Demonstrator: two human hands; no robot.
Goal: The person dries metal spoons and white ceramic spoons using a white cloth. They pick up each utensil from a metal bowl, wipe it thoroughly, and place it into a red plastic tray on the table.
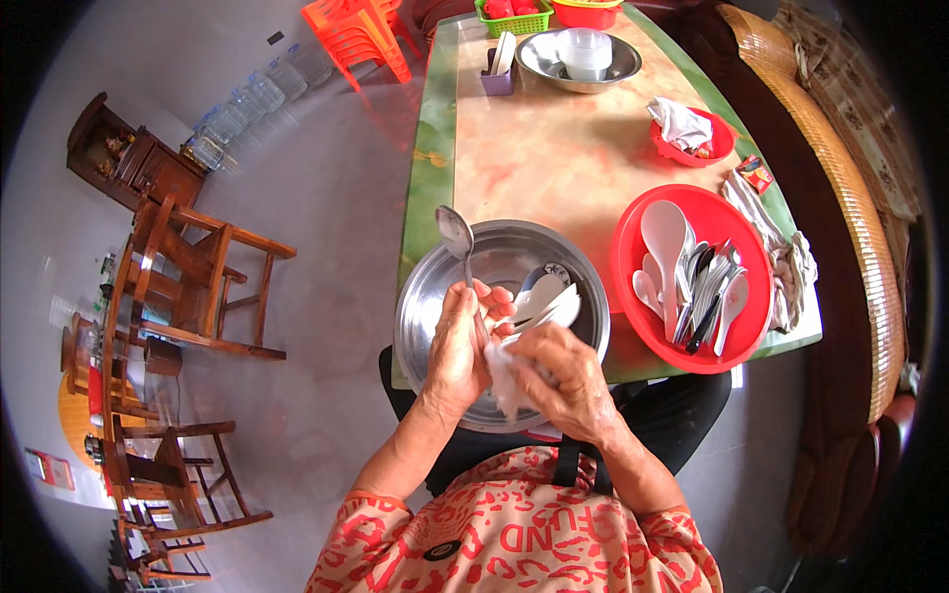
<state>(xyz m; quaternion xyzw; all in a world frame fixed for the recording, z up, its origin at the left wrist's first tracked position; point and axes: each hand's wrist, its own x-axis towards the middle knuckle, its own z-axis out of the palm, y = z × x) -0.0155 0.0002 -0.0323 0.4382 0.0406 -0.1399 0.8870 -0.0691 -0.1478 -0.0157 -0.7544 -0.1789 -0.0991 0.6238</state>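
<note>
My left hand (460, 341) is closed round the handle of a metal spoon (455, 233), whose bowl points up and away from me. Close beside it, my right hand (568, 381) grips a white cloth (508, 383) against the lower handle. Both hands are over a wide steel basin (419, 296) at the table's near edge. White soup spoons (556, 308) lie in the basin, partly hidden by my hands. To the right, a red bowl (629, 287) holds a white rice paddle (664, 232) and several metal and white spoons.
Crumpled cloth (786, 262) lies along the table's right edge. Farther back are a small red basket (722, 138) with a white cloth, a steel bowl (534, 69) holding clear plastic containers (584, 51), and a purple utensil holder (497, 83). Wooden chairs (213, 277) stand left; a sofa (840, 296) flanks the right.
</note>
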